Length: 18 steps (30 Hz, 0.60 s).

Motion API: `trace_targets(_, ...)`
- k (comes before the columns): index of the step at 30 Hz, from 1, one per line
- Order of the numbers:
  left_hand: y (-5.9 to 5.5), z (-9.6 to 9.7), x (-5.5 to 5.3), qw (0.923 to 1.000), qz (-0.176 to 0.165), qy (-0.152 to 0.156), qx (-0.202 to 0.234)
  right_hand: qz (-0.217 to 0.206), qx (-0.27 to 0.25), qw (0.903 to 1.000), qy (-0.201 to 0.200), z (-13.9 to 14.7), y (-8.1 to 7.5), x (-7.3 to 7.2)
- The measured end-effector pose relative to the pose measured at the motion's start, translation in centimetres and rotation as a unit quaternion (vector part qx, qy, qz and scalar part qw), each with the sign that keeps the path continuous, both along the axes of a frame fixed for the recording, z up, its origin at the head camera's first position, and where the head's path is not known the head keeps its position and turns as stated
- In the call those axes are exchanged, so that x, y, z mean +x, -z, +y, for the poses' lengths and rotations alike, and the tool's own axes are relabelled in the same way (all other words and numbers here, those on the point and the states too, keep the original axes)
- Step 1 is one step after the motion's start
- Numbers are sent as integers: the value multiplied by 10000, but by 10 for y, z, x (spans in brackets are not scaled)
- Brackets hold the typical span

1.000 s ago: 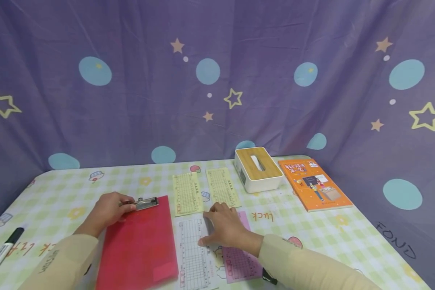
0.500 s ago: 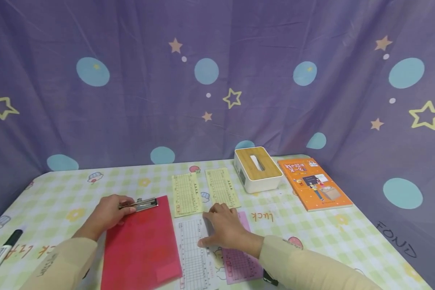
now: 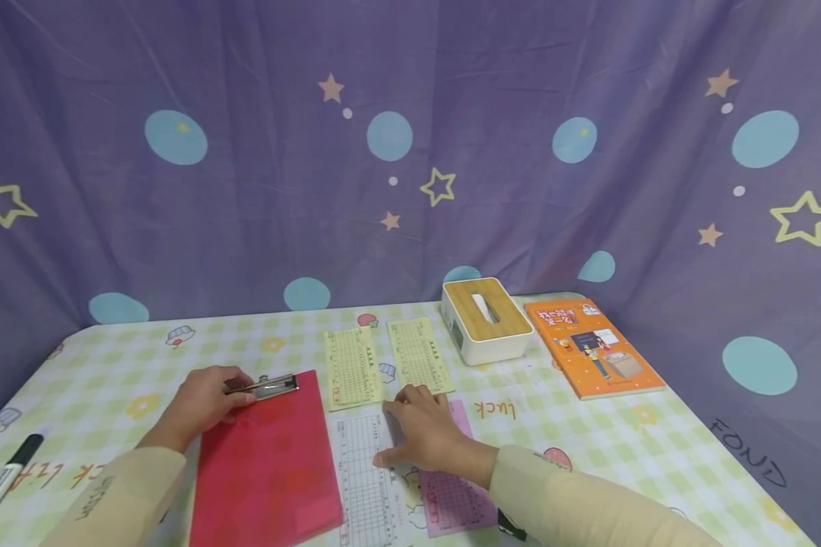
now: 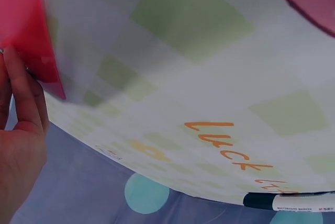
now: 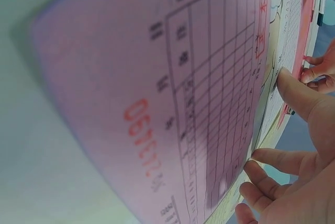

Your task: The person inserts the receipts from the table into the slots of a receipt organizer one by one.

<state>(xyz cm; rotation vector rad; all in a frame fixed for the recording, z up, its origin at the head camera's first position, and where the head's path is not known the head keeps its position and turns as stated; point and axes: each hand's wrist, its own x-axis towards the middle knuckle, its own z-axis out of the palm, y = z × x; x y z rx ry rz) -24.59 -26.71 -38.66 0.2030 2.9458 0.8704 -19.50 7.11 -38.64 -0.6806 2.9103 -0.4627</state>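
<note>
A red clipboard [image 3: 267,463] with a metal clip [image 3: 274,385] at its far end lies left of centre in the head view. My left hand [image 3: 205,399] grips the clip, thumb on top; the left wrist view catches only fingers at a corner of the red clipboard [image 4: 31,30]. Right of it lies a white printed form [image 3: 364,479], its right edge under my right hand [image 3: 427,429]. Thumb and fingers are spread apart, with the thumb tip on the white form. The forearm partly covers a pink form [image 3: 454,497], seen close up in the right wrist view.
Two yellow forms [image 3: 353,366] lie beyond the white one. A tissue box [image 3: 489,319] and an orange book [image 3: 595,349] stand at the back right. A whiteboard marker [image 3: 3,482] lies far left; another black object [image 3: 510,526] shows under the right sleeve.
The near end of the clipboard has shifted slightly right, toward the white form, with my left hand on its clip. The right hand has stayed in place.
</note>
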Motion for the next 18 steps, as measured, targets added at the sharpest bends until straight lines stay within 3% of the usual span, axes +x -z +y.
trace_targets(10, -2, -2, 1, 9987, -258, -85, 422, 96, 113, 9999, 4, 0, 0, 1)
trace_targets(18, -1, 1, 2, 9995, -176, 59, 269, 55, 84, 9999, 27, -1, -1, 1)
